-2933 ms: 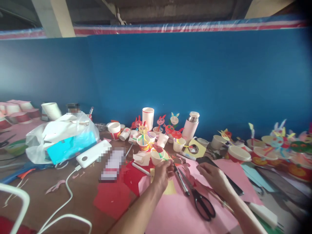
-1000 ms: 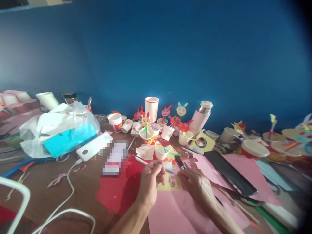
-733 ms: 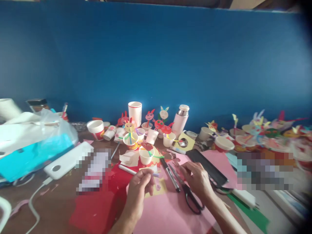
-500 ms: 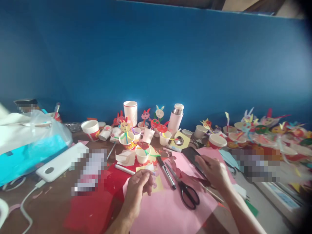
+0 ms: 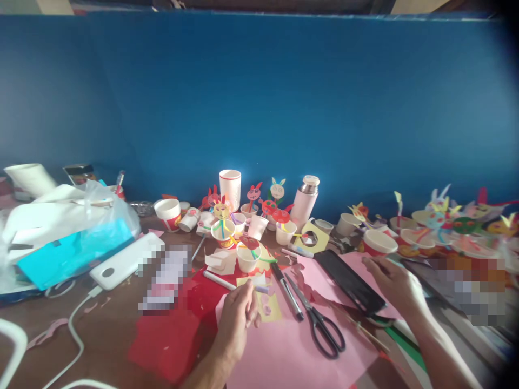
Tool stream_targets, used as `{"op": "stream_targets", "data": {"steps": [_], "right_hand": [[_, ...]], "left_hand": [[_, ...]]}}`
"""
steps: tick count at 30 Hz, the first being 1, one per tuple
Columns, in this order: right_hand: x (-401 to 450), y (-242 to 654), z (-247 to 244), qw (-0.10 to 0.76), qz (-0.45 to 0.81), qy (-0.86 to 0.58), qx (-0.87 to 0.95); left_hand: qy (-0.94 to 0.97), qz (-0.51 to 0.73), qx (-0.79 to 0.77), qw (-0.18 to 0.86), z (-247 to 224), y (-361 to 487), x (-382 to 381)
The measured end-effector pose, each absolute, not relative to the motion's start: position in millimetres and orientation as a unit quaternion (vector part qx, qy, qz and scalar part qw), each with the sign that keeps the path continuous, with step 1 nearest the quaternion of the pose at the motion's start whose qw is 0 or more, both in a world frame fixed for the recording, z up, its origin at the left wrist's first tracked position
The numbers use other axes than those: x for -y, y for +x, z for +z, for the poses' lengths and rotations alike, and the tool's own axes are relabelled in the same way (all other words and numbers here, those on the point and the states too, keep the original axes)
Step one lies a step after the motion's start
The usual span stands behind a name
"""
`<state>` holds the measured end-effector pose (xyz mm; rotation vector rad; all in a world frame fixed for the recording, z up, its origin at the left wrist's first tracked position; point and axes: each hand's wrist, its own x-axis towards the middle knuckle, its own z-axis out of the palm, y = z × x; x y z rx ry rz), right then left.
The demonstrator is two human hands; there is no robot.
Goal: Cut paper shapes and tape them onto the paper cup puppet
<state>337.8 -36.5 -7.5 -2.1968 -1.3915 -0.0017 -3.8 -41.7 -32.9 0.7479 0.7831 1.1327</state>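
My left hand (image 5: pixel 239 310) hovers over the edge of a large pink paper sheet (image 5: pixel 292 356), its fingers curled in. Whether they hold something small is hidden. Just right of its fingertips lies a small yellow paper (image 5: pixel 275 309) with pale purplish bits on it. My right hand (image 5: pixel 399 283) is closed, thumb and fingers together, to the right of a black phone (image 5: pixel 348 281), which rests on a smaller pink sheet (image 5: pixel 310 270). I cannot make out anything in its grip. Black-handled scissors (image 5: pixel 324 329) and a marker (image 5: pixel 287 292) lie between the hands.
Paper cups with paper-and-straw figures (image 5: pixel 222 227) line the back, beside a pink thermos (image 5: pixel 305 202). Red paper (image 5: pixel 162 340) lies left, near a white power bank (image 5: pixel 125 262) with its cable. More cups (image 5: pixel 380 242) crowd the right. A blue partition (image 5: pixel 259 97) stands behind.
My right hand has moved right, off the phone, whose lower end now shows. My left hand has stayed near the small yellow paper. The view has turned slightly left.
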Motion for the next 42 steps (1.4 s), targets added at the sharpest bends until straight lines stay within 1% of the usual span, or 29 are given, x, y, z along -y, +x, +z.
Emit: {"op": "stream_targets", "data": {"steps": [4,8,13,21,27,30,35,39,42], "right_hand": [[14.9,308.9,-7.5,0.253,-0.009,-0.773,0.581],[7.6,276.1,-19.6,0.237,-0.014,-0.746,0.623],[13.8,255.1,-41.2,0.243,-0.056,-0.706,0.662],[17.1,248.2,-45.6,0.253,-0.11,-0.672,0.687],[18.1,266.3,-48.0,0.265,-0.138,-0.717,0.629],[17.8,280.4,-44.0,0.256,-0.12,-0.752,0.596],[19.5,300.6,-29.1,0.23,-0.031,-0.781,0.579],[24.3,307.5,-15.2,0.223,0.016,-0.734,0.641],[30.3,303.8,-10.3,0.194,0.021,-0.69,0.697]], "left_hand": [[0.222,0.514,-0.345,0.753,-33.4,-4.7,37.7],[0.162,0.459,-0.323,0.811,-36.0,-4.9,36.3],[0.122,0.399,-0.298,0.858,-40.0,-0.5,41.5],[0.107,0.332,-0.279,0.895,-33.9,-0.9,46.5],[0.107,0.323,-0.285,0.896,-32.5,-1.0,47.1],[0.101,0.324,-0.282,0.898,-35.1,-0.5,46.4],[0.094,0.33,-0.28,0.896,-38.2,0.5,44.5],[0.097,0.33,-0.292,0.893,-40.7,0.9,43.5],[0.101,0.333,-0.291,0.892,-42.6,1.0,43.0]]}}
